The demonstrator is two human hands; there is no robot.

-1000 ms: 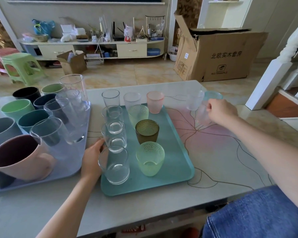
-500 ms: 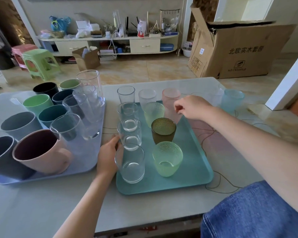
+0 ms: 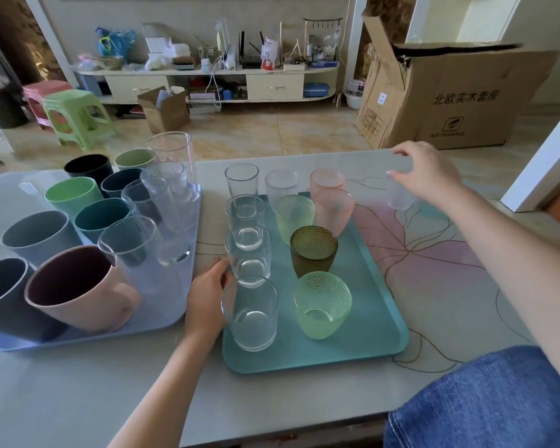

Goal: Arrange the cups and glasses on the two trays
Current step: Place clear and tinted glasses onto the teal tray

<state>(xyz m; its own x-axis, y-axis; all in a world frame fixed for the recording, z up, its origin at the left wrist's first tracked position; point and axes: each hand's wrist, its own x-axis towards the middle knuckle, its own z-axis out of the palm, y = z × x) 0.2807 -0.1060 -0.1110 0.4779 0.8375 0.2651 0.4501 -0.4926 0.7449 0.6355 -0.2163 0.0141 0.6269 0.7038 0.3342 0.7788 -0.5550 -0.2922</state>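
Observation:
A teal tray (image 3: pixel 372 321) in the middle of the table holds a column of clear glasses, green and amber textured glasses (image 3: pixel 313 250) and a pink glass (image 3: pixel 335 210). My left hand (image 3: pixel 207 295) is at the tray's left edge, fingers curled against the nearest clear glass (image 3: pixel 254 315). My right hand (image 3: pixel 429 173) reaches to the far right, its fingers curled over the top of a frosted clear glass (image 3: pixel 400 198) standing on the table. A lavender tray (image 3: pixel 162 305) on the left carries coloured plastic cups and tall clear glasses.
Three more glasses, a clear one (image 3: pixel 242 179), a frosted one (image 3: pixel 282 182) and a pink one (image 3: pixel 327 179), stand just beyond the teal tray's far edge. A teal glass (image 3: pixel 435 210) shows partly behind my right forearm. A big cardboard box (image 3: pixel 459 98) stands on the floor beyond the table.
My right hand let go of the pink glass on the teal tray and moved back right to the frosted glass. My left hand stayed beside the near clear glass.

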